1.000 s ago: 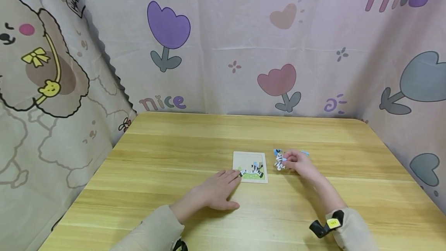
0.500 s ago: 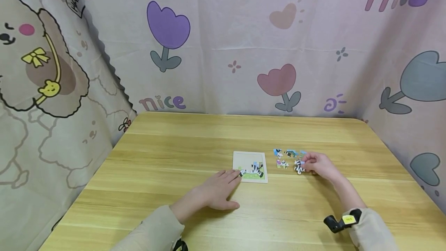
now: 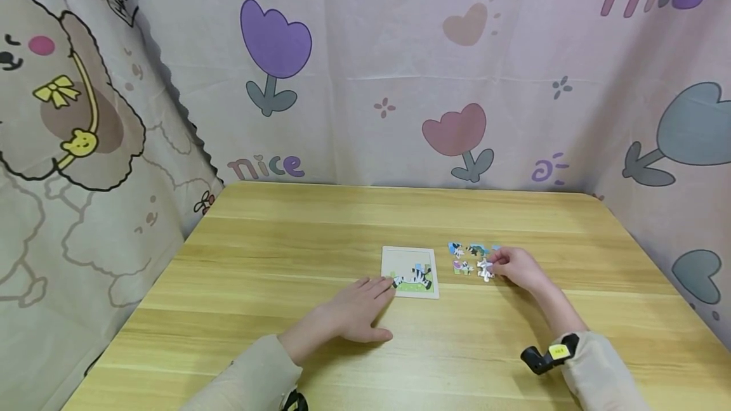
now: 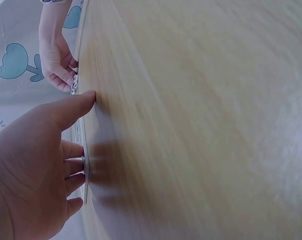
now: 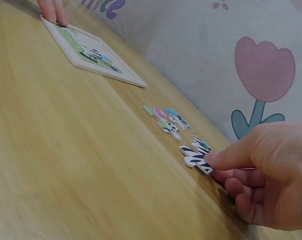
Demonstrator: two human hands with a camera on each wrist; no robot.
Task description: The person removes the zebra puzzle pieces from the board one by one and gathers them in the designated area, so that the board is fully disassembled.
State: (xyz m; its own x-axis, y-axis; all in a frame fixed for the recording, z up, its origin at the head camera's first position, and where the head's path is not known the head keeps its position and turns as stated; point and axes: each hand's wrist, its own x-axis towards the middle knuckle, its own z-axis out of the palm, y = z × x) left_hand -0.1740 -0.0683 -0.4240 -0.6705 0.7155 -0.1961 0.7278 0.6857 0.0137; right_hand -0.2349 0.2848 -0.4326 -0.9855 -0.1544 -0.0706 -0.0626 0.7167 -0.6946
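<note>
With straight fingers, my left hand point(image 3: 356, 311) rests on the lower left corner of a white-framed puzzle board point(image 3: 408, 255). Zebra-striped and green pieces fill the board's lower part, while its upper part is bare. My right hand point(image 3: 516, 268) pinches a black-and-white striped puzzle piece point(image 5: 196, 159) between thumb and fingers. In the right wrist view the piece is tilted close above the table. Just left of it lie a puzzle piece with pink and green point(image 3: 463, 267) and a blue-cornered puzzle piece point(image 3: 455, 249).
Behind the held piece lies another blue and dark puzzle piece point(image 3: 477, 250). A further blue piece is mostly hidden by my right hand. The wooden table point(image 3: 285, 233) meets a printed curtain point(image 3: 354, 81) at its back edge.
My right hand moved right with the striped piece, uncovering the loose pieces beneath, then came slightly back left and turned the piece. My left hand stays on the board.
</note>
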